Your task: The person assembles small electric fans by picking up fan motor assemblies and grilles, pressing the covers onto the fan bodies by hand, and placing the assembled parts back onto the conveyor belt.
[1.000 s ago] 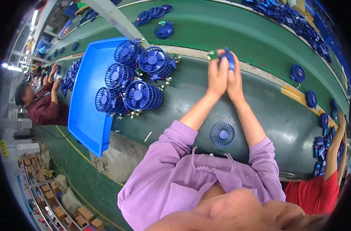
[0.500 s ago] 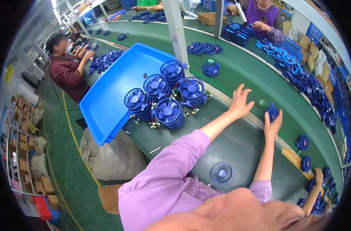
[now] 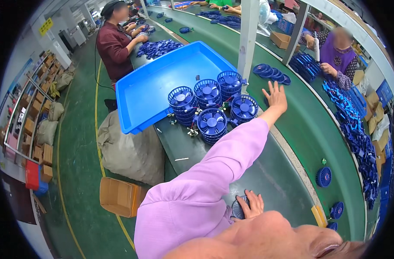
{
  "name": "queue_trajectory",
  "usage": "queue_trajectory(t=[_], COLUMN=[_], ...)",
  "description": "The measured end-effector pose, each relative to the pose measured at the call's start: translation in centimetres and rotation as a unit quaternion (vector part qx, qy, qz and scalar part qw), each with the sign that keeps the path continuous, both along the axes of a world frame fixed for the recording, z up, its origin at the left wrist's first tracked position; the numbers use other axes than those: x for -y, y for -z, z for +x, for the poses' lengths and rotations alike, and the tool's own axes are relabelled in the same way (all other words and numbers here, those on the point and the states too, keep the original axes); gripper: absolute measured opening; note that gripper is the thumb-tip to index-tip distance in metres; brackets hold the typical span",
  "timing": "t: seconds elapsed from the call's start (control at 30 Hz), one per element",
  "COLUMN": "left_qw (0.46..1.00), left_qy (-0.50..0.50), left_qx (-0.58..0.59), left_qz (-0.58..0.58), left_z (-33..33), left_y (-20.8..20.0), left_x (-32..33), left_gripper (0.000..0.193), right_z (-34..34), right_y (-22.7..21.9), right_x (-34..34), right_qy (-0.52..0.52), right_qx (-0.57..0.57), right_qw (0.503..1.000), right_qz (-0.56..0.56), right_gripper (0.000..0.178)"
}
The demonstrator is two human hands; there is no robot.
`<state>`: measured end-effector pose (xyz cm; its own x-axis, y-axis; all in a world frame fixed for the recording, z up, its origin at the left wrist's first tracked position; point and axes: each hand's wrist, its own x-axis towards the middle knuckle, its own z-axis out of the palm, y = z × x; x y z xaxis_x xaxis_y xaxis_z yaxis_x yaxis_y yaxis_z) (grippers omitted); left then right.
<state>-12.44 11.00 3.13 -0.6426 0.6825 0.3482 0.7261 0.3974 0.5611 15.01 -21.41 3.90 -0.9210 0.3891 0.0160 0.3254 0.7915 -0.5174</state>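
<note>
Round blue grille [image 3: 237, 209], no long axis, on dark bench [image 3: 276, 177], just left of your right hand [image 3: 252, 206], the nearer one; fingers at its rim, clamped or merely touching cannot be told. Beyond: five blue fan stacks [image 3: 212, 122]; your left hand [image 3: 275, 99], fingers spread, over green belt [image 3: 309, 142].

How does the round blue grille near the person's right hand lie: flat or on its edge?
Flat. The grille shows its round face upward on the worktable, partly covered by the right hand.
</note>
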Motion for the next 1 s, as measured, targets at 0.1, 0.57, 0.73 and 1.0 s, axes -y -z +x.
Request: queue_trajectory(t=[0.1,0.57,0.73,1.0], left_qw=[0.999,0.98,0.928,0.655], left_qy=[-0.013,0.179,0.282,0.406], left_qx=[0.044,0.031,0.188,0.614], left_qz=[-0.027,-0.074,0.155,0.169], left_z=[-1.6,3.8,6.9,11.5], left_y=[0.8,0.4,3.9,4.1], left_x=[0.6,2.6,5.8,13.6], left_gripper=[0.038,0.024,0.026,0.027], right_z=[0.4,4.7,4.4,1.5], right_y=[1.3,4.1,2.1,-1.0], right_x=[-0.7,-5.7,-7.2,-11.5], right_qy=[0.054,0.307,0.349,0.369], right_qx=[-0.057,-0.512,-0.476,-0.491], right_qw=[0.997,0.564,0.657,0.755], right_qz=[0.007,-0.571,-0.469,-0.229], right_gripper=[0.074,0.044,0.027,0.032])
